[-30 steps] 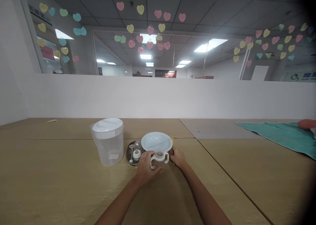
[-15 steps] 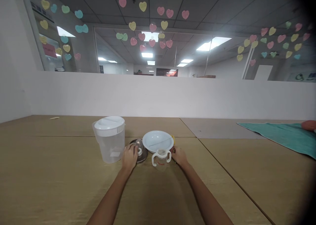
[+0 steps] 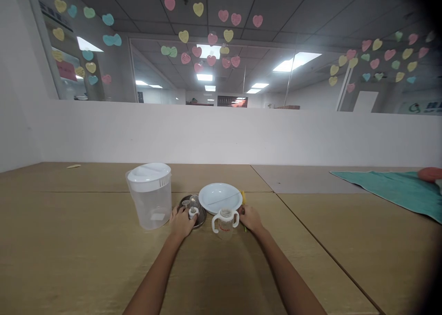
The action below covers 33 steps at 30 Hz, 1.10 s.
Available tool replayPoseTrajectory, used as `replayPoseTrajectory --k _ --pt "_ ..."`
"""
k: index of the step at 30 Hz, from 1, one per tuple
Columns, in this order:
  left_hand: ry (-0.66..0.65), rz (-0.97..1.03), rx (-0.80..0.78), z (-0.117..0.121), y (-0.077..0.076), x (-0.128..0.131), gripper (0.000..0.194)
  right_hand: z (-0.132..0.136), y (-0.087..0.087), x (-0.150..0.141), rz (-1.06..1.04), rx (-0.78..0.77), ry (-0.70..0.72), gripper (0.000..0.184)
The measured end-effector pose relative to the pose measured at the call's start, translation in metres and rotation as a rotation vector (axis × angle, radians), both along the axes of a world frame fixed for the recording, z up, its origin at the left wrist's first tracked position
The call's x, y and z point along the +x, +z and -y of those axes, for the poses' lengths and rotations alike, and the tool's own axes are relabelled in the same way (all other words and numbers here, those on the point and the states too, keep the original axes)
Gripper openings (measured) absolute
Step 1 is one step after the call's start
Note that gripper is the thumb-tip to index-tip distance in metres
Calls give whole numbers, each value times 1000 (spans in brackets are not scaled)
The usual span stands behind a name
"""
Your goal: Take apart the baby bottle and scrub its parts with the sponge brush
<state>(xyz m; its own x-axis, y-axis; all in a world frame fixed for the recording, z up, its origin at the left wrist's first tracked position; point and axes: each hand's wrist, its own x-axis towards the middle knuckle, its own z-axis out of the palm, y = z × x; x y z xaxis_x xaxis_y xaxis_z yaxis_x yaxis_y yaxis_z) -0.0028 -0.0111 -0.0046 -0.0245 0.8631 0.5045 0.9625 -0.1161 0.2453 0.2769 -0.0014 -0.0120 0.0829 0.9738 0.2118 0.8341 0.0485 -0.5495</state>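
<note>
A clear baby bottle with two white handles [image 3: 225, 222] stands open-topped on the wooden table, in front of a white plate [image 3: 220, 197]. My left hand [image 3: 183, 221] reaches to a small dark metal dish [image 3: 191, 209] left of the bottle, its fingers pinched on a white teat ring [image 3: 193, 212] there. A clear dome cap [image 3: 194, 201] rests in the same dish. My right hand [image 3: 250, 218] lies curled on the table just right of the bottle, beside a thin yellow-green stick [image 3: 243, 200]; its fingertips are hidden.
A clear plastic pitcher with a white lid [image 3: 150, 195] stands left of the dish. A teal cloth [image 3: 397, 189] with a reddish object [image 3: 430, 173] lies at the far right. A white partition wall [image 3: 221, 135] backs the table.
My left hand let go of the bottle's handle, moved left to the metal dish and closed on the white ring. The bottle now stands alone; my right hand stayed put.
</note>
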Motion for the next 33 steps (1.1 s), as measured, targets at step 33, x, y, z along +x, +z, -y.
replayPoseTrajectory --k 33 --pt "-594 484 308 12 22 63 21 -62 52 4 -297 26 -311 21"
